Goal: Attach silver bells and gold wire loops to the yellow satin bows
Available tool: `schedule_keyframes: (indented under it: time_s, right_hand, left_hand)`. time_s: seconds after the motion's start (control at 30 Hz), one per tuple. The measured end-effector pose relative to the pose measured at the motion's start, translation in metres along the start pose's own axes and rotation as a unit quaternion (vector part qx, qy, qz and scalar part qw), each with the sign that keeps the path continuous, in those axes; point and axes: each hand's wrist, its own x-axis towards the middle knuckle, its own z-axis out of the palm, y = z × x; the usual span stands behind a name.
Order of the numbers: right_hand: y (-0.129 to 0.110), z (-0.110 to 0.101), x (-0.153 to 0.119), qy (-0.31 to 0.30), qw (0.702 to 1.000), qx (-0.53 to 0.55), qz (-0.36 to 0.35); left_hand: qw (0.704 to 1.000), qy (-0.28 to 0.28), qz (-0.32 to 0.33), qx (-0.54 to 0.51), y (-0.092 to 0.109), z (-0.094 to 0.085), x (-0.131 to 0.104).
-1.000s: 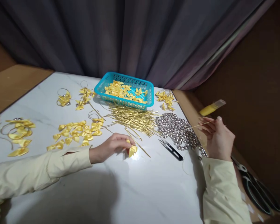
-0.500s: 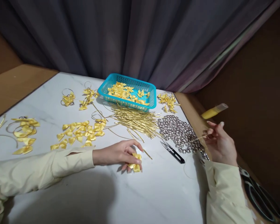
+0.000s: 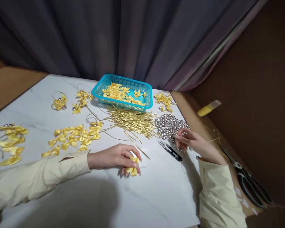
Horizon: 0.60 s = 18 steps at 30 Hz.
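My left hand (image 3: 123, 157) pinches a yellow satin bow (image 3: 133, 167) just above the white table (image 3: 137, 196). At the front of the silver bead pile (image 3: 168, 125) is my right hand (image 3: 187, 139), with its fingers drawn together; what they hold is too small to make out. Small black snips (image 3: 171, 151) lie left of that hand. Behind my left hand, gold twist ties (image 3: 133, 122) form a loose heap, and more yellow bows (image 3: 72, 136) lie to its left.
A blue basket (image 3: 149, 98) with yellow bows stands at the back. Finished-looking bow clusters (image 3: 60, 104) lie at the left and back right. Large scissors (image 3: 249, 182) and a yellow tube (image 3: 208, 108) are on the wooden edge at right.
My right hand has moved left and forward onto the beads from the right side. My left hand still grips the bow. The view has shifted slightly to the right.
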Motion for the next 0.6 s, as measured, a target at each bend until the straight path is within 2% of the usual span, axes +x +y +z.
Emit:
schedule_keyframes:
  time_s: [0.27, 0.6]
  right_hand:
    - [0.002, -0.002, 0.002, 0.038, 0.997, -0.073, -0.011]
    - [0.008, 0.013, 0.013, 0.022, 0.997, -0.076, -0.011]
  left_hand:
    - [1.000, 0.011, -0.015, 0.007, 0.001, 0.003, 0.001]
    - [1.000, 0.009, -0.008, 0.005, -0.001, 0.002, 0.003]
